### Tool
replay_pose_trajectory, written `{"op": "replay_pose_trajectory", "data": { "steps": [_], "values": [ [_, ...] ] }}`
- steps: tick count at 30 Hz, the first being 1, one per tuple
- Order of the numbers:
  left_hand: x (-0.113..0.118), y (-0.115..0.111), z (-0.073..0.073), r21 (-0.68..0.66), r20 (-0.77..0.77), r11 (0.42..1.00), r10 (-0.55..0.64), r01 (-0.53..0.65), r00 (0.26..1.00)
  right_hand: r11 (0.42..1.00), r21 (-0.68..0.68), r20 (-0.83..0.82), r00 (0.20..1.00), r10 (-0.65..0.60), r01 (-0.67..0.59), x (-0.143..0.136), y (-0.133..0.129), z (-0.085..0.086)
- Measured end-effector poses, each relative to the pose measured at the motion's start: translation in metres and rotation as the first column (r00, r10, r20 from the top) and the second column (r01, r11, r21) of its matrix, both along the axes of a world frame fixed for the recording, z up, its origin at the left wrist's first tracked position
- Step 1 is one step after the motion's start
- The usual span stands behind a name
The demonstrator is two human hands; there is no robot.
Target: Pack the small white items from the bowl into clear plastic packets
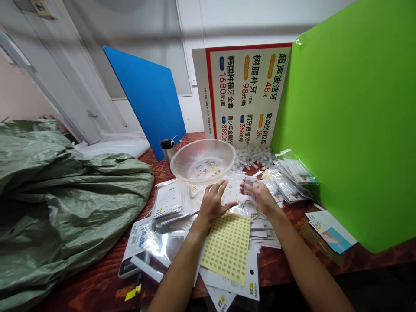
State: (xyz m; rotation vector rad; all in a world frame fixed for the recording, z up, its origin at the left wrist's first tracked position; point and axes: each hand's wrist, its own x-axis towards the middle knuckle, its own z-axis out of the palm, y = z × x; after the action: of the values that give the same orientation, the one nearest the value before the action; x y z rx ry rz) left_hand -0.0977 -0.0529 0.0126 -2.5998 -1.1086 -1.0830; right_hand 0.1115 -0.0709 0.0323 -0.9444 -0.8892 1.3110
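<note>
My left hand point(212, 203) is over the papers in the middle, its thumb held apart from the fingers, with nothing seen in it. Just below it lies a yellow sheet of small round stickers point(227, 249) on top of printed white cards point(252, 273). To the right, my right hand point(264, 197) is closed around a small translucent plastic piece point(251, 183), whose exact kind I cannot make out. Beyond that hand is a heap of similar-looking translucent plastic pieces point(255, 156). A stack of white cards in clear sleeves point(168, 200) is left of my left hand.
A translucent plastic basin point(177, 170) and a steel flask point(168, 152) stand behind. Clear packets point(290, 177) and blue-and-white cards point(334, 234) lie to the right. Blue point(152, 95), printed point(247, 93) and green boards point(351, 121) stand upright. Green tarpaulin point(81, 203) covers the left.
</note>
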Motion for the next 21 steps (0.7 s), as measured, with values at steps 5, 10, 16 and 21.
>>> {"op": "replay_pose_trajectory", "data": {
  "steps": [5, 10, 16, 21],
  "values": [
    [-0.002, -0.004, 0.002, -0.160, -0.120, 0.983, -0.105, 0.085, 0.987, 0.961, -0.133, 0.384, 0.907, -0.174, 0.240, 0.029, 0.010, -0.010],
    [0.000, -0.006, 0.001, -0.248, -0.173, 0.967, -0.109, 0.064, 0.979, 0.983, -0.147, 0.535, 0.845, -0.017, 0.113, 0.029, 0.006, -0.013],
    [0.000, -0.005, 0.001, -0.266, -0.167, 0.963, -0.095, 0.048, 0.981, 0.982, -0.117, 0.608, 0.793, -0.046, 0.147, 0.019, 0.006, -0.012],
    [0.000, -0.006, 0.001, -0.273, -0.172, 0.961, -0.080, 0.030, 0.982, 0.976, -0.032, 0.728, 0.674, -0.124, 0.214, 0.022, 0.008, -0.020]
  ]
}}
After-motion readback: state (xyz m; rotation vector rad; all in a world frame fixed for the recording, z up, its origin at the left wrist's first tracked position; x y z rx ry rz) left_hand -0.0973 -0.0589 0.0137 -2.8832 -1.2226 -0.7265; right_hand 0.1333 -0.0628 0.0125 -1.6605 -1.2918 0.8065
